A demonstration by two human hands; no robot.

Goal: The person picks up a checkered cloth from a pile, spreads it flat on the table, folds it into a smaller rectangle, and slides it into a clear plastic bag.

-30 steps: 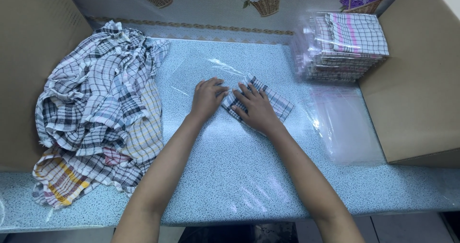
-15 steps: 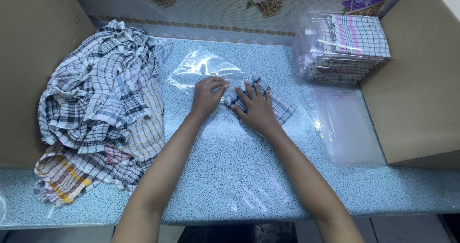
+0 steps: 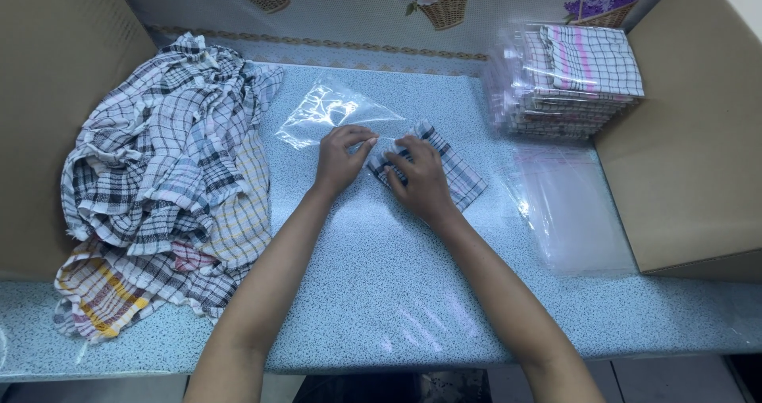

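The left hand (image 3: 340, 158) pinched the clear bag's (image 3: 333, 113) mouth; the right hand (image 3: 419, 179) gripped the folded checked cloth (image 3: 456, 169) mid-table. Thin film might have bunched, snagging a cloth corner and unfolding it.

Folded checked cloth (image 3: 452, 169), woven and matt; clear plastic bag (image 3: 333, 111), thin, glossy, crinkled; loose heap of checked cloths (image 3: 159, 181), soft matt weave; flat clear plastic bags (image 3: 571, 208), shiny; worktop (image 3: 381, 292), smooth speckled blue with slight sheen; cardboard walls (image 3: 690, 149), matt brown.
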